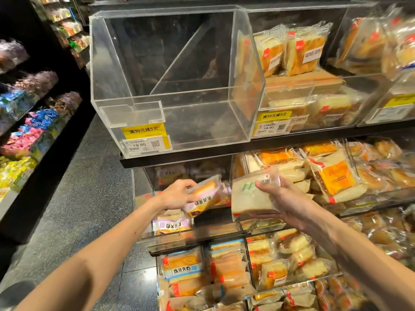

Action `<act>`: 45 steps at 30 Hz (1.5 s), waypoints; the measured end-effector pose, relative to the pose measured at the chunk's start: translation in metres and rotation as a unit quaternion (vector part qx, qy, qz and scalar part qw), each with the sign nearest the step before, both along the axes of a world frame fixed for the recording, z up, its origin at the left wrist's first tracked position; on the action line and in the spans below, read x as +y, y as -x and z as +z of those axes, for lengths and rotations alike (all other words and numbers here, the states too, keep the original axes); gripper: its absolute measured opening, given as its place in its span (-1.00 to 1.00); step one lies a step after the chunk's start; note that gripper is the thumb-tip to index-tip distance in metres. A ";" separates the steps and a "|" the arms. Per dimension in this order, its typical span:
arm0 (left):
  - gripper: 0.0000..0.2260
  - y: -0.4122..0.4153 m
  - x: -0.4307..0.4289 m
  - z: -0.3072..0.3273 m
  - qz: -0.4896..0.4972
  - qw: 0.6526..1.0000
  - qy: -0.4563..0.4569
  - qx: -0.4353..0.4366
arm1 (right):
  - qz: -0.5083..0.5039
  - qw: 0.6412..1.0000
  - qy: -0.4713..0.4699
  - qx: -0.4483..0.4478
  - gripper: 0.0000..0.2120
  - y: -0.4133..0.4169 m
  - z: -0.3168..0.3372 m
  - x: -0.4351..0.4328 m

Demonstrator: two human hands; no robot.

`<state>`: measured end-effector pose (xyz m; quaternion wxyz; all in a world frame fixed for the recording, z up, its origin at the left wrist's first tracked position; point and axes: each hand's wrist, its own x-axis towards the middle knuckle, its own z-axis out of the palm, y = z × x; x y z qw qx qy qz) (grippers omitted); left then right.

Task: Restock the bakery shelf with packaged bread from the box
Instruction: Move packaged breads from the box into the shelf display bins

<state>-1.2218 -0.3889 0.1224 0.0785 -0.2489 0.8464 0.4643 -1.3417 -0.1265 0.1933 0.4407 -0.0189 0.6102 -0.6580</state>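
Clear acrylic tells the progress best: the top bin [125,70] at eleven o'clock from the hands, behind a 19.90 price tag [140,144], holds nothing, so I judge the restocking far from finished. No supply box shows anywhere in view.

Both hands are loaded at the centre. The left hand [177,194] curls its fingers round a purple-wrapped bread pack [205,197], held tilted over the middle-left bin [140,182]. The right hand [285,198], at three o'clock of it, pinches a pale sandwich pack [249,198] between thumb on top and fingers beneath. The two packs sit just beside each other; whether they touch, I cannot tell.

At one o'clock the neighbouring top bin [289,88] carries several orange-labelled loaves, some upright at the back, some flat in front. The middle-left bin holds only a few purple packs [171,224] like the one in hand, so it probably wants more. At three o'clock the middle-right bin [370,204] is heaped with orange and white packs. Lower bins [248,259] at six o'clock look well filled.
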 end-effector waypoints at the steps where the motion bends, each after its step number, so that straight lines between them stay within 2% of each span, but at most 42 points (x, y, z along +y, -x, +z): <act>1: -0.87 0.008 -0.002 -0.007 -0.020 0.999 0.020 -0.026 | -0.003 1.000 -0.001 0.004 -0.71 0.001 0.000 0.002; 3: -0.84 0.023 -0.002 -0.025 -0.053 0.995 0.027 -0.081 | -0.006 1.000 0.003 0.007 -0.64 0.002 -0.002 0.005; 6: -0.67 0.042 0.009 -0.040 -0.124 0.979 0.041 -0.158 | -0.002 1.000 0.005 0.011 -0.53 0.004 -0.008 0.008; 11: -0.77 0.058 0.014 -0.073 -0.153 0.960 0.105 -0.209 | 0.013 0.999 0.010 0.031 -0.59 0.000 -0.007 0.010; 14: -0.71 0.060 0.017 -0.090 -0.127 0.963 0.106 -0.211 | 0.014 0.999 0.006 0.041 -0.62 0.000 -0.006 0.009; 17: -0.63 0.057 0.028 -0.092 -0.106 0.965 0.145 -0.189 | 0.018 0.999 0.002 0.049 -0.64 -0.001 -0.003 0.007; 19: -0.60 0.055 0.036 -0.090 -0.090 0.973 0.128 -0.172 | 0.023 0.998 0.004 0.054 -0.66 -0.002 -0.001 0.005; 21: -0.58 0.054 0.045 -0.080 -0.121 0.964 0.173 -0.164 | 0.023 0.998 0.006 0.062 -0.69 -0.003 0.001 0.001; 24: -0.59 0.050 0.053 -0.069 -0.160 0.924 0.299 -0.177 | 0.050 0.994 0.003 0.101 -0.73 -0.003 0.001 -0.005; 26: -0.66 0.051 0.052 -0.056 -0.055 0.972 0.195 -0.117 | 0.091 0.981 -0.007 0.172 -0.78 -0.003 0.000 -0.011; 27: -0.76 0.045 0.048 -0.049 0.048 0.992 0.076 -0.088 | 0.118 0.966 -0.014 0.231 -0.78 -0.003 0.001 -0.013; 28: -0.84 0.040 0.041 -0.043 0.117 0.989 -0.077 -0.053 | 0.154 0.940 -0.021 0.303 -0.78 -0.003 0.001 -0.016; 29: -0.79 0.031 0.041 -0.024 0.119 0.971 -0.200 -0.053 | 0.199 0.904 -0.024 0.378 -0.76 -0.002 0.000 -0.019; 31: -0.61 0.019 0.033 0.000 0.096 0.933 -0.343 -0.060 | 0.279 0.823 -0.021 0.493 -0.66 -0.002 -0.006 -0.028; 32: -0.48 0.008 0.031 0.012 0.074 0.919 -0.379 -0.082 | 0.303 0.786 -0.011 0.538 -0.62 -0.002 -0.010 -0.033; 33: -0.43 -0.001 0.027 0.017 0.058 0.905 -0.413 -0.087 | 0.316 0.751 0.003 0.580 -0.60 -0.002 -0.015 -0.038; 36: -0.66 -0.025 0.016 0.037 0.097 0.881 -0.459 -0.051 | 0.335 0.664 0.028 0.668 -0.51 -0.004 -0.026 -0.053; 38: -0.78 -0.037 0.008 0.038 0.147 0.898 -0.414 -0.011 | 0.315 0.633 0.006 0.707 -0.43 -0.008 -0.036 -0.061; 40: -0.72 -0.047 -0.003 0.031 0.174 0.905 -0.387 0.035 | 0.262 0.642 -0.039 0.719 -0.44 -0.014 -0.043 -0.067; 42: -0.63 -0.051 -0.008 0.021 0.215 0.910 -0.349 0.056 | 0.250 0.668 -0.130 0.689 -0.35 -0.018 -0.049 -0.073; 44: -0.58 -0.051 -0.008 0.012 0.281 0.913 -0.288 0.064 | 0.307 0.732 -0.209 0.571 -0.25 -0.021 -0.051 -0.083; 45: -0.55 -0.049 -0.008 0.009 0.307 0.915 -0.255 0.069 | 0.337 0.789 -0.209 0.470 -0.26 -0.022 -0.053 -0.090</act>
